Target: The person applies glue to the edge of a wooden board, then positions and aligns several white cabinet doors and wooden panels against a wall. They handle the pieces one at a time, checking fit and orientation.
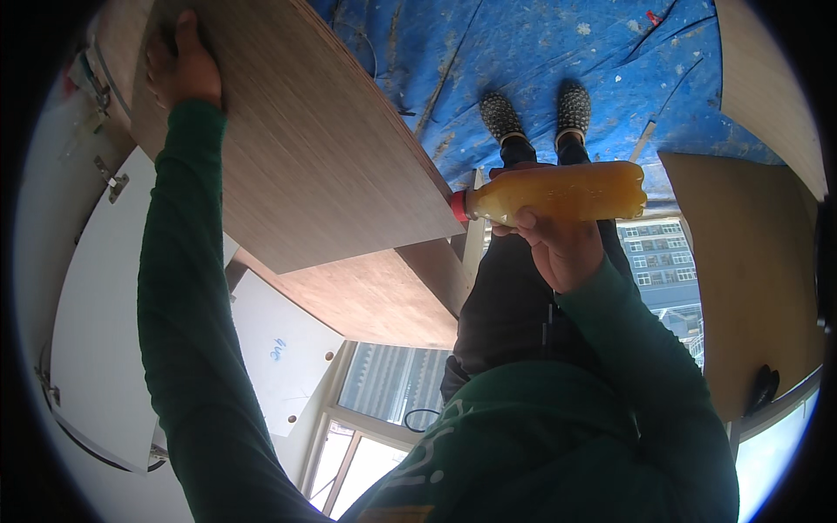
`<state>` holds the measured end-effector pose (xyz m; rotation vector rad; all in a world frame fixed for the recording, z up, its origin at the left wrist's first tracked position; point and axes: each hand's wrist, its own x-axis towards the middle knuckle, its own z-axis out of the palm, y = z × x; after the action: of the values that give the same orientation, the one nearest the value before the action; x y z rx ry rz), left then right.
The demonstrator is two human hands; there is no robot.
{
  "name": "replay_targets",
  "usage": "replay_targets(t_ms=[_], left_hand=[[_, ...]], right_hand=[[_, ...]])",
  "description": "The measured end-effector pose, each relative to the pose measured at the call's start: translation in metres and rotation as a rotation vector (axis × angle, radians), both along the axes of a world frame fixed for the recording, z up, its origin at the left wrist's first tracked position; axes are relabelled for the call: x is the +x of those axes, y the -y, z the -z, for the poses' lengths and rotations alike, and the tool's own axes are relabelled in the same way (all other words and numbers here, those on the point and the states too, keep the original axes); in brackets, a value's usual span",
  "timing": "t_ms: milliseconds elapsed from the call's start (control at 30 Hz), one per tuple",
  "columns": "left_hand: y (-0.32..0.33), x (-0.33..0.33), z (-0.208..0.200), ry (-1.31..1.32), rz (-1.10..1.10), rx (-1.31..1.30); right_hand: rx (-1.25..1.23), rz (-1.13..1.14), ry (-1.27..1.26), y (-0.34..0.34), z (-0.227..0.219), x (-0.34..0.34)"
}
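Observation:
My right hand [558, 242] grips a plastic bottle of orange drink [558, 192] with a red cap [459, 207], held sideways in front of my body, cap pointing left. My left hand [181, 65] rests flat near the top corner of a large wood-grain panel [305, 148] that leans at the upper left. Both arms wear dark green sleeves. The bottle's cap is close to the panel's lower right corner but apart from it.
My two dark shoes [536, 112] stand on a blue floor covering [540, 52]. White boards with hinges [105, 288] lean at the left. A brown panel [750, 270] stands at the right. Windows [392, 383] appear low in the picture.

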<state>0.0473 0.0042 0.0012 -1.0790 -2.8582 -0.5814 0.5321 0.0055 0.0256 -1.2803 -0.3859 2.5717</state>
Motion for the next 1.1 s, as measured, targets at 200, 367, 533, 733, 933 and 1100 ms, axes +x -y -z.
replay_targets(t_ms=[200, 367, 533, 733, 933, 1100], left_hand=[[0.004, -0.008, 0.005, -0.072, -0.013, -0.052], [0.006, -0.009, 0.005, -0.098, 0.007, -0.05], [0.0, 0.001, -0.003, -0.002, -0.015, -0.032], [0.001, -0.005, 0.001, -0.039, 0.023, -0.011], [0.0, 0.001, -0.001, 0.036, -0.022, -0.006], [0.001, -0.001, 0.001, -0.005, -0.017, -0.004]], right_hand=[[-0.003, -0.058, 0.005, 0.013, 0.001, 0.025], [-0.032, -0.04, 0.009, 0.007, 0.002, 0.031], [-0.221, 0.127, -0.048, -0.012, 0.005, 0.007], [-0.119, 0.063, -0.057, -0.007, 0.014, -0.012], [-0.03, -0.102, -0.022, -0.008, 0.009, 0.004], [0.066, -0.076, -0.036, -0.03, 0.009, -0.039]])
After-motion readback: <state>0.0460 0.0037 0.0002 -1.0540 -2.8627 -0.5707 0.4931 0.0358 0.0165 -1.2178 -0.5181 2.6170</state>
